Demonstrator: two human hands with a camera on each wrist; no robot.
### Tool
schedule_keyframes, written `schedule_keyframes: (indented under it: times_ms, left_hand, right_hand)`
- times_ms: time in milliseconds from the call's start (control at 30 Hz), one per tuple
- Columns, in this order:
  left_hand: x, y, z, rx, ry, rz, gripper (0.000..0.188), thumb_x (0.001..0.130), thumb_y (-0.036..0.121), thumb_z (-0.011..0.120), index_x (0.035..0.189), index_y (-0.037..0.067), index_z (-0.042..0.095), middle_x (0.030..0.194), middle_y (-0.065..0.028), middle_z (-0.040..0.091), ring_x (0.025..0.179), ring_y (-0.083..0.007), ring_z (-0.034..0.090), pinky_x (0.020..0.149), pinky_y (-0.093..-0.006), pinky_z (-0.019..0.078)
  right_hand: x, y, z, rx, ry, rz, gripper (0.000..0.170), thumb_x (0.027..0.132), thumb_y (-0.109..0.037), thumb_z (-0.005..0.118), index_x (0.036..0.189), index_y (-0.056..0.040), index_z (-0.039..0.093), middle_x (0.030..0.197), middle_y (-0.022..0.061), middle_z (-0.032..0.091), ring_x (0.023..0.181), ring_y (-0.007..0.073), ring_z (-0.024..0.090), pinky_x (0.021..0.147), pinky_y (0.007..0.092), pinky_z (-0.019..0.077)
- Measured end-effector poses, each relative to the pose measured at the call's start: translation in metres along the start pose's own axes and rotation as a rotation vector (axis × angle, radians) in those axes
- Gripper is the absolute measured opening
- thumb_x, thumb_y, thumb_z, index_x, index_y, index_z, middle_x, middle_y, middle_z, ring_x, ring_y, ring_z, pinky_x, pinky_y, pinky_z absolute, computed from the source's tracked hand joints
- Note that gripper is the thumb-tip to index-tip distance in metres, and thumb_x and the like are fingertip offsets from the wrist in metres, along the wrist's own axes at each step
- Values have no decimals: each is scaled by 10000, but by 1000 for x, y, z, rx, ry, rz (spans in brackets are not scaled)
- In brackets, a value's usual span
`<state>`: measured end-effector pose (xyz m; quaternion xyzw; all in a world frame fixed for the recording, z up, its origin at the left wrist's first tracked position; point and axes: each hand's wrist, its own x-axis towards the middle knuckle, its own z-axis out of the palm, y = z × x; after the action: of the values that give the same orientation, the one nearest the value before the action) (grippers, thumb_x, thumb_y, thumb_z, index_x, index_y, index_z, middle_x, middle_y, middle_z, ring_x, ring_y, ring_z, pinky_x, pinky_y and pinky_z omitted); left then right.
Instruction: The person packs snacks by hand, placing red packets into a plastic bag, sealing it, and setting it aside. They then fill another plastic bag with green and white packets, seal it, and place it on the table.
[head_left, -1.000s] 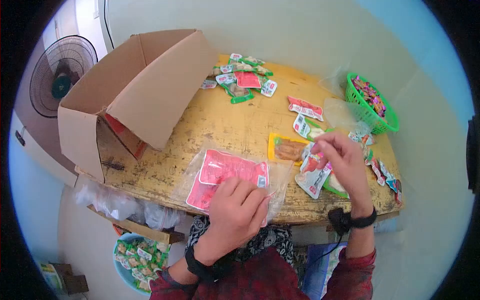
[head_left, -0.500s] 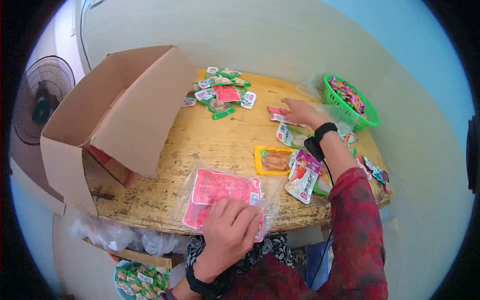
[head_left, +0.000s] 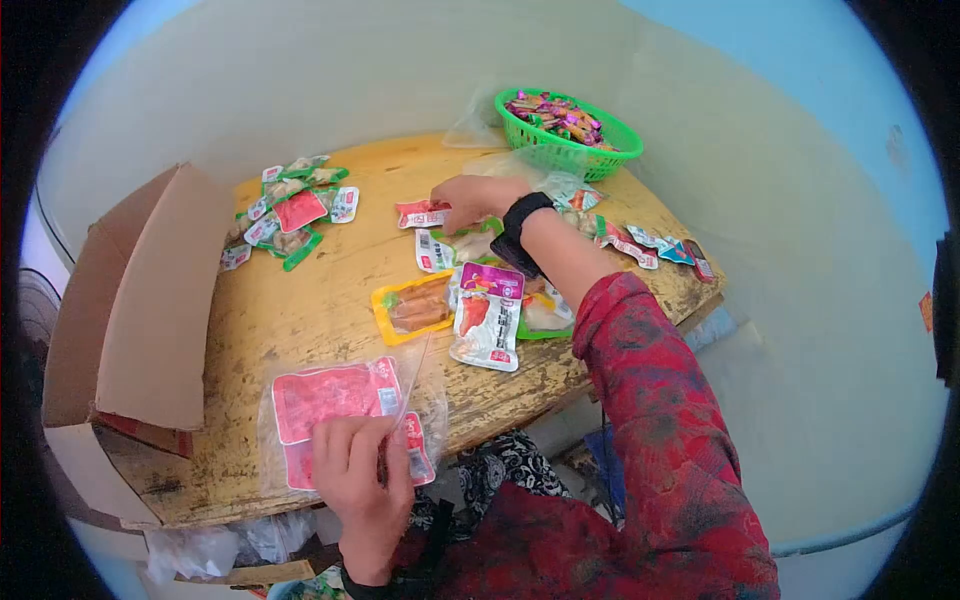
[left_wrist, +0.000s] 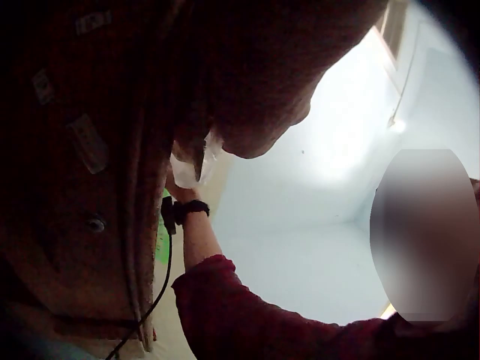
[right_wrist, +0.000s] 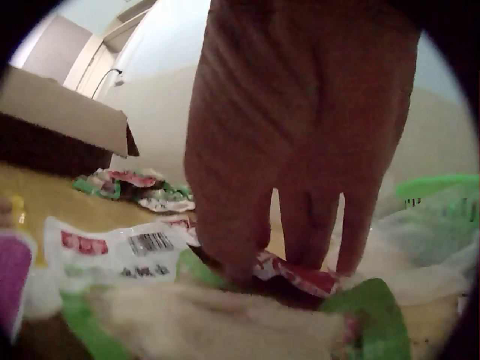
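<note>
In the head view, my left hand (head_left: 362, 485) pinches the edge of a clear plastic bag (head_left: 436, 385), which lies at the table's front with red packets (head_left: 330, 395) in it. My right hand (head_left: 485, 200) reaches across to a small red-and-white packet (head_left: 418, 213). The right wrist view shows that hand (right_wrist: 292, 127) with fingers pointing down, thumb and fingertips around the red packet (right_wrist: 307, 277). Just in front lies a green-and-white packet (right_wrist: 120, 251). Nearer to me are a yellow-edged packet (head_left: 413, 306) and a purple-and-white packet (head_left: 488, 315).
An open cardboard box (head_left: 155, 300) stands at the left. Behind it is a pile of green and red packets (head_left: 295, 212). A green basket of wrapped sweets (head_left: 610, 165) sits at the back right, near loose clear plastic. Small packets (head_left: 630, 245) lie along the right edge.
My right hand has gone from above the near packets to the red-and-white packet farther back. My left hand stays at the bag, whose edge now stands raised. The head view has turned right.
</note>
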<state>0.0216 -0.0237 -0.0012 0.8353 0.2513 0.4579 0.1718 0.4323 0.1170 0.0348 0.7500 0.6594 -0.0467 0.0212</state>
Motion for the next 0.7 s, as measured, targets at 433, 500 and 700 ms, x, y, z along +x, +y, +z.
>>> schedule_keyframes:
  times_ms: [433,500,700]
  left_hand:
    - [2,1,1,3,66,27,171,797,-26,748,943,29,680,863,-110,627,805,-309,590,691,-412,471]
    - [2,0,2,-14,76,24,169,797,-24,750,942,29,680,861,-109,625,804,-308,589,689,-410,471]
    - [4,2,2,44,69,16,167,795,-1,761,938,32,681,861,-107,624,801,-306,589,687,-408,471]
  right_hand:
    - [-44,-2,-22,55,529,-19,291,967,-248,525,936,2,672,902,224,697,844,383,682,744,487,522]
    - [-63,-5,-20,263,663,-82,288,967,-245,532,962,13,660,904,221,691,848,394,672,755,478,520]
    - [-174,-79,-6,789,756,-119,165,1016,-109,547,1033,33,627,857,114,634,816,209,603,766,357,490]
